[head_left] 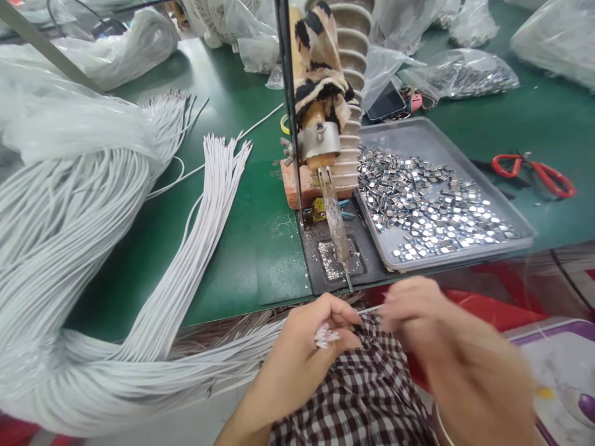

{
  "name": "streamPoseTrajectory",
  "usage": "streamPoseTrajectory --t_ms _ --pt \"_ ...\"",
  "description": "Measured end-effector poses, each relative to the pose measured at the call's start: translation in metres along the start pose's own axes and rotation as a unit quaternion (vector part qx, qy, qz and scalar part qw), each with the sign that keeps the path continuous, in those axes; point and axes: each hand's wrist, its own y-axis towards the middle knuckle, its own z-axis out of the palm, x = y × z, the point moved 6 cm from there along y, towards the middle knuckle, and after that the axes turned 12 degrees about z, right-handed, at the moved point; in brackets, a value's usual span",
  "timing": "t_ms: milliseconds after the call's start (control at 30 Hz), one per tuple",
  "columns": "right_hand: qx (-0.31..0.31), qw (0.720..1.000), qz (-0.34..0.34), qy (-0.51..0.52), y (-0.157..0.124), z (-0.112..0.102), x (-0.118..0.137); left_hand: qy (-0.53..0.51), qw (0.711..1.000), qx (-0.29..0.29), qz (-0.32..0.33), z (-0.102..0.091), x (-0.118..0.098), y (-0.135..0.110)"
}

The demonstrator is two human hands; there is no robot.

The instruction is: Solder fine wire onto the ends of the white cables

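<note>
My left hand (pixel 307 353) is closed around a bundle of white cables (pixel 223 356), whose cut ends poke out between thumb and fingers. One single white cable (pixel 369 309) runs from it to the fingertips of my right hand (pixel 446 341), which are closed on it and smeared by motion. Just above both hands, a clamped soldering iron (pixel 335 223) points its tip down past the table edge. Right of the iron stands a clear plastic tray (pixel 465 148) with many small metal connectors (pixel 413 192).
More white cables (pixel 186 260) lie in a thick bunch on the green table (pixel 223 279) at left. A ribbed hose (pixel 353 68) and a brick (pixel 290 186) stand behind the iron. Red-handled cutters (pixel 534 170), a phone (pixel 385 102) and plastic bags (pixel 465 71) are at right.
</note>
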Motion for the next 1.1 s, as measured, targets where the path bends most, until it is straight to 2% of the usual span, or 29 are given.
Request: streamPoseTrajectory --t_ms 67,133,200,300,500,633,700,733,800,833,867,933,1033,1100 --pt "0.084 0.996 -0.026 0.015 -0.002 0.014 0.009 0.023 0.999 0.037 0.023 0.007 -0.005 0.002" --pt "0.122 0.991 -0.032 0.049 -0.003 0.022 0.012 0.019 0.998 0.051 0.032 0.010 -0.007 0.003" --pt "0.095 0.991 -0.017 0.088 -0.002 0.020 0.009 0.005 0.999 0.021 0.046 0.005 -0.010 0.001" --pt "0.053 0.988 0.011 0.142 0.000 0.014 0.001 -0.004 0.994 -0.055 0.094 -0.006 -0.013 -0.002" --pt "0.136 0.966 0.093 0.201 0.002 0.020 -0.009 -0.009 0.986 -0.111 0.124 -0.010 -0.014 -0.002" --pt "0.156 0.954 0.170 0.191 0.001 0.023 -0.015 0.001 0.986 -0.109 0.128 -0.009 -0.016 0.000" --pt "0.170 0.954 0.168 0.182 0.004 0.023 -0.017 -0.005 0.986 -0.103 0.130 -0.010 -0.015 0.001" --pt "0.148 0.964 0.154 0.157 0.008 0.018 -0.020 -0.010 0.986 -0.104 0.131 -0.011 -0.014 0.001" --pt "0.038 0.992 0.113 0.035 0.021 -0.002 -0.031 -0.021 0.985 -0.111 0.130 -0.013 -0.011 0.002" --pt "-0.047 0.993 0.091 -0.055 0.028 -0.015 -0.037 -0.027 0.985 -0.115 0.130 -0.014 -0.010 0.002" --pt "-0.081 0.983 0.067 -0.153 0.035 -0.022 -0.043 -0.032 0.984 -0.117 0.129 -0.015 -0.008 0.003" --pt "-0.051 0.957 0.045 -0.284 0.051 -0.023 -0.061 -0.033 0.984 -0.119 0.124 -0.014 -0.005 0.003" --pt "-0.006 0.949 0.034 -0.312 0.069 -0.022 -0.082 -0.008 0.985 -0.127 0.116 -0.012 -0.004 0.004" --pt "-0.007 0.953 0.032 -0.301 0.074 -0.021 -0.085 0.004 0.984 -0.139 0.108 -0.012 -0.003 0.005"
